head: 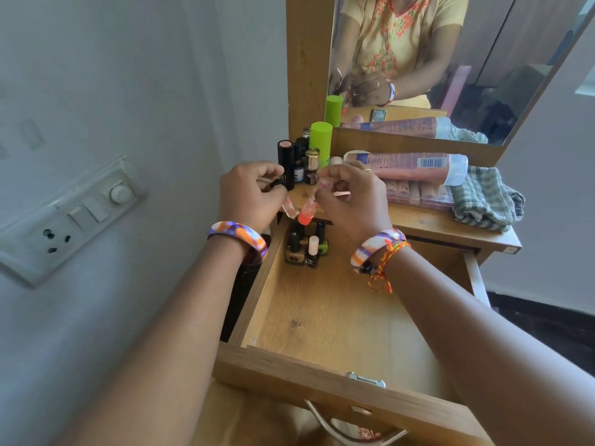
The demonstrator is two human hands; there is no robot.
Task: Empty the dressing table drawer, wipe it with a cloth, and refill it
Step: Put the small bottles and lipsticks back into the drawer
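Observation:
The wooden drawer (325, 323) is pulled open, and its floor is mostly bare. Several nail polish bottles (306, 247) stand in its back left corner. Both hands hover over that corner, close together. My left hand (251, 193) is closed on a small clear pinkish tube (289, 209) that hangs below the fingers; a dark item also shows at its fingertips. My right hand (352, 197) pinches a clear lip gloss with a coral cap (306, 216), cap pointing down, along with a thin pink stick (341, 193).
On the table top (425, 220) stand dark lipsticks (286, 162), a green bottle (320, 140) and a gold-capped bottle (311, 165). A pink tube (409, 165) lies on a flat palette (418, 193), with a checked cloth (486, 201) at the right. A mirror (450, 59) stands behind, and a wall switchboard (74, 217) is at the left.

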